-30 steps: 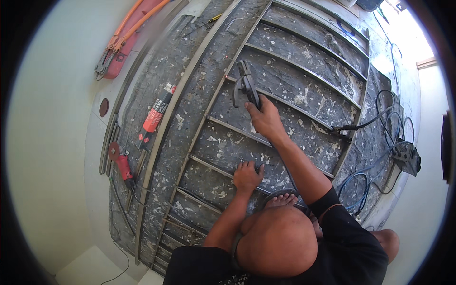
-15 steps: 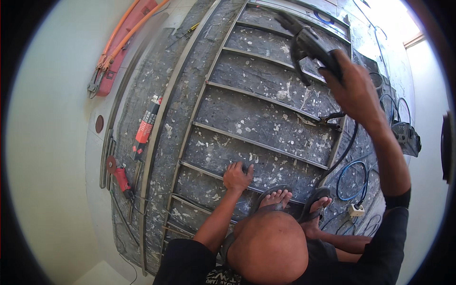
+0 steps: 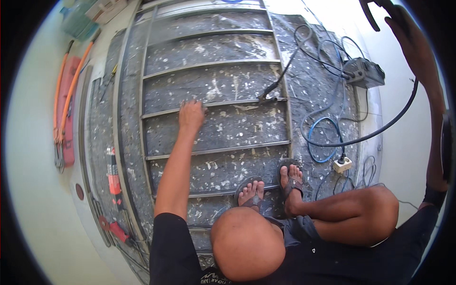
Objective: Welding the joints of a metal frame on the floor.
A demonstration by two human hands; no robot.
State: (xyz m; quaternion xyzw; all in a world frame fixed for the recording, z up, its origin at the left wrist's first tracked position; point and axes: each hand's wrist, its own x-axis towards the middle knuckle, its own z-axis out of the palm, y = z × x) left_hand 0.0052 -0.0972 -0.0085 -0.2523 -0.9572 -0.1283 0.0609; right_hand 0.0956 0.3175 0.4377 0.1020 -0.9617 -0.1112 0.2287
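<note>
In front of me on the floor lies a long metal frame (image 3: pixel 216 151) with several crossbars, like a ladder. My left hand (image 3: pixel 191 115) is over one of its crossbars, left of the middle. Its fingers are bunched and smeared by motion, so whether they grip the bar is unclear. Raised at the far right, my right hand (image 3: pixel 414 45) is closed around a black welding electrode holder (image 3: pixel 374 15), which the picture's dark rim partly cuts off. From near that wrist a thick black cable (image 3: pixel 380 134) loops down. A dark earth clamp (image 3: pixel 268 90) sits on the same crossbar, near the frame's right rail.
A welding machine (image 3: pixel 365 72), coiled blue cable (image 3: pixel 311 138) and white socket block (image 3: pixel 342 165) lie to the right. On the left are orange-handled bolt cutters (image 3: pixel 61 116), a red case (image 3: pixel 71 111), an electrode packet (image 3: pixel 114 178), a red angle grinder (image 3: pixel 116 230) and metal bars (image 3: pixel 84 137).
My view has shifted. My left hand has moved away from the crossbar by my feet to one farther up the frame. The right hand has swung the electrode holder out to the far right.
</note>
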